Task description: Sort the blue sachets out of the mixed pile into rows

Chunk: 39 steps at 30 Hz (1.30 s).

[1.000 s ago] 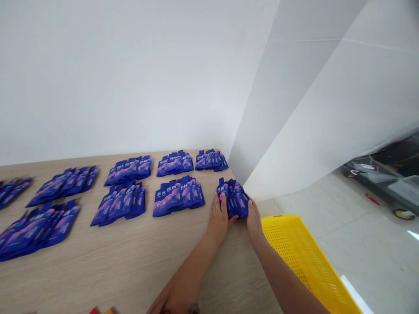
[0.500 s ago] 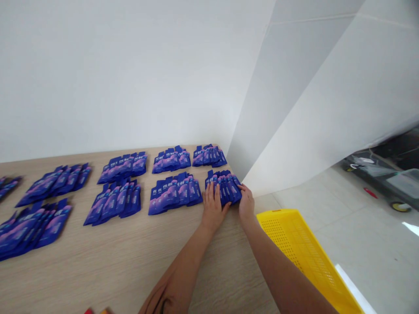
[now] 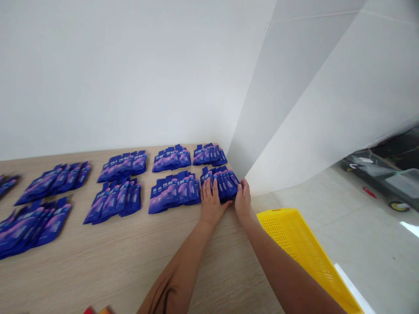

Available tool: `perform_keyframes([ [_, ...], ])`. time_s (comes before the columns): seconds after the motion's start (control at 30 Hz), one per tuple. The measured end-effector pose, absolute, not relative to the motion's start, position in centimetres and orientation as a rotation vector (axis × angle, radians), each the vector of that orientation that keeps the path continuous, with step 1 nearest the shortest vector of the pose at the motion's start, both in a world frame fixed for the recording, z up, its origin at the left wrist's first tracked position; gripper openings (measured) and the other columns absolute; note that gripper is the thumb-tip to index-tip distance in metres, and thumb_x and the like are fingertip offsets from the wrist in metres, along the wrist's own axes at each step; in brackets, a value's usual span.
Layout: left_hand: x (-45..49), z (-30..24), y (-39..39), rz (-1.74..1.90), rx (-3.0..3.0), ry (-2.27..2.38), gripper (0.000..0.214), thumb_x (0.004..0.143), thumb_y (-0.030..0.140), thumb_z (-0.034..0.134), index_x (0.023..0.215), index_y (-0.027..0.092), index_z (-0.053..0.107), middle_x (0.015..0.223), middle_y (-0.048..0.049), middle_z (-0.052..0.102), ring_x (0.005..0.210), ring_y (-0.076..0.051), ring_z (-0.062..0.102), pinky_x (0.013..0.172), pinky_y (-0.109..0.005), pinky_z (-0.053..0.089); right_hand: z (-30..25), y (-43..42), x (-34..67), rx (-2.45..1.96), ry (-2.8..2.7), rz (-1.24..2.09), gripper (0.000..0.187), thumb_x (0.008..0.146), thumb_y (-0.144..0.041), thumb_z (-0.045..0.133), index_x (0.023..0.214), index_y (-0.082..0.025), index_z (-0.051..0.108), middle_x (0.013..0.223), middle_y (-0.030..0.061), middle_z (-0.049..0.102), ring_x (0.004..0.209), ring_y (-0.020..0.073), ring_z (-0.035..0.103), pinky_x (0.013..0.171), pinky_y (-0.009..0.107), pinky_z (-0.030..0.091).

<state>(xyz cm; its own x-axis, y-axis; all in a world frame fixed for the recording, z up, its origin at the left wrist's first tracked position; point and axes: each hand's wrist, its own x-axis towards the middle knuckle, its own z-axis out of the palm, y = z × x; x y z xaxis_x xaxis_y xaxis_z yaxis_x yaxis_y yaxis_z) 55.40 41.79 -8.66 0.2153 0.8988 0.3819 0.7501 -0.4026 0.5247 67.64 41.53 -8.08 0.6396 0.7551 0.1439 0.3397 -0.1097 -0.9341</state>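
A fanned group of blue-purple pouches [image 3: 225,182] lies at the right end of the table, between my two hands. My left hand [image 3: 210,201] rests on its left part, fingers spread over the pouches and thumb along their lower edge. Against the group's right edge stands my right hand [image 3: 242,199], cupped, its fingers extended close together and its palm side partly hidden. Just left of my left hand is another fanned group of pouches [image 3: 175,192]. Behind it lie a group at the back right [image 3: 209,155] and one beside that [image 3: 172,158].
More pouch groups [image 3: 114,200] lie in two rows along the wooden table [image 3: 131,257] to the left. A yellow perforated basket [image 3: 294,240] sits beyond the table's right edge. White wall [image 3: 131,74] rises behind. A dark wheeled cart [image 3: 376,174] stands on the floor at right.
The pouch group between my hands has shifted slightly left and spread a little. Both hands have moved slightly left with it, and the right hand is turned more upright.
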Motion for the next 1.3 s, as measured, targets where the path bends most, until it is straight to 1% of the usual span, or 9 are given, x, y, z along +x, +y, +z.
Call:
perform_keyframes([
  [0.2, 55.2, -9.0, 41.7, 1.051, 2.208, 1.524, 0.105, 0.069, 0.041, 0.075, 0.148, 0.013, 0.01, 0.147, -0.0244, 0.029, 0.139, -0.037, 0.027, 0.107, -0.057, 0.033, -8.2, 40.9, 67.4, -1.718, -0.935, 0.374, 0.056, 0.089, -0.046, 0.029, 0.125, -0.009, 0.052, 0.128, 0.0192, 0.055, 0.121, 0.0244, 0.048, 0.107, 0.045, 0.032],
  [0.47, 55.0, -8.3, 42.6, 0.996, 2.211, 1.583, 0.104, 0.066, 0.048, 0.076, 0.145, 0.012, 0.021, 0.145, -0.0235, 0.033, 0.135, -0.04, 0.031, 0.108, -0.057, 0.031, -8.7, 41.2, 67.5, -1.727, -0.964, 0.326, 0.055, 0.091, -0.048, 0.028, 0.125, -0.012, 0.051, 0.133, 0.0181, 0.052, 0.125, 0.0236, 0.045, 0.108, 0.045, 0.031],
  [0.53, 54.7, -8.3, 42.4, 1.036, 2.211, 1.53, 0.101, 0.067, 0.043, 0.076, 0.145, 0.012, 0.02, 0.146, -0.023, 0.031, 0.137, -0.039, 0.029, 0.109, -0.058, 0.029, -8.8, 41.1, 67.6, -1.722, -0.966, 0.297, 0.052, 0.092, -0.046, 0.028, 0.123, -0.012, 0.052, 0.128, 0.0183, 0.054, 0.121, 0.0235, 0.047, 0.106, 0.045, 0.033],
  [0.6, 54.4, -8.5, 42.2, 1.074, 2.215, 1.452, 0.096, 0.069, 0.03, 0.073, 0.146, 0.013, 0.018, 0.148, -0.0219, 0.027, 0.14, -0.038, 0.024, 0.111, -0.059, 0.026, -8.7, 41.1, 67.6, -1.716, -0.98, 0.27, 0.048, 0.092, -0.044, 0.028, 0.118, -0.012, 0.054, 0.121, 0.0178, 0.057, 0.115, 0.0234, 0.05, 0.104, 0.045, 0.035],
  [0.7, 53.8, -9.0, 41.6, 1.124, 2.223, 1.35, 0.092, 0.067, 0.007, 0.06, 0.148, 0.015, 0.015, 0.152, -0.0192, 0.019, 0.144, -0.035, 0.013, 0.113, -0.059, 0.022, -8.5, 41.1, 67.5, -1.728, -1.003, 0.214, 0.044, 0.092, -0.042, 0.028, 0.111, -0.013, 0.056, 0.111, 0.0169, 0.059, 0.108, 0.0235, 0.051, 0.101, 0.045, 0.037],
  [0.8, 53.5, -9.5, 41.3, 1.182, 2.2, 1.301, 0.096, 0.063, -0.005, 0.046, 0.149, 0.016, 0.01, 0.155, -0.0167, 0.016, 0.145, -0.03, 0.006, 0.116, -0.057, 0.019, -8.4, 41.1, 67.3, -1.745, -1.043, 0.184, 0.043, 0.093, -0.041, 0.027, 0.108, -0.014, 0.057, 0.107, 0.016, 0.058, 0.106, 0.0235, 0.051, 0.101, 0.046, 0.037],
  [0.93, 53.6, -10.3, 41.5, 1.246, 2.133, 1.304, 0.096, 0.063, -0.01, 0.037, 0.15, 0.018, 0.007, 0.156, -0.0141, 0.016, 0.146, -0.026, 0.008, 0.116, -0.055, 0.02, -8.4, 41.2, 67.1, -1.745, -1.124, 0.234, 0.046, 0.094, -0.042, 0.024, 0.109, -0.014, 0.057, 0.109, 0.0167, 0.058, 0.108, 0.0234, 0.05, 0.102, 0.045, 0.037],
  [1.1, 53.8, -11.2, 41.8, 1.254, 2.107, 1.369, 0.095, 0.065, -0.011, 0.033, 0.15, 0.018, 0.004, 0.157, -0.0148, 0.015, 0.146, -0.026, 0.009, 0.116, -0.055, 0.023, -8.4, 41.2, 67.2, -1.736, -1.095, 0.202, 0.051, 0.094, -0.045, 0.024, 0.119, -0.012, 0.053, 0.122, 0.0188, 0.053, 0.119, 0.0241, 0.045, 0.106, 0.047, 0.032],
  [1.3, 53.8, -11.3, 41.7, 1.201, 2.164, 1.397, 0.092, 0.068, -0.009, 0.036, 0.15, 0.015, 0.002, 0.156, -0.0169, 0.017, 0.146, -0.027, 0.008, 0.115, -0.056, 0.023, -8.0, 41.1, 67.1, -1.718, -1.096, 0.194, 0.046, 0.094, -0.043, 0.025, 0.11, -0.013, 0.056, 0.111, 0.0163, 0.056, 0.11, 0.0227, 0.049, 0.103, 0.044, 0.037],
])
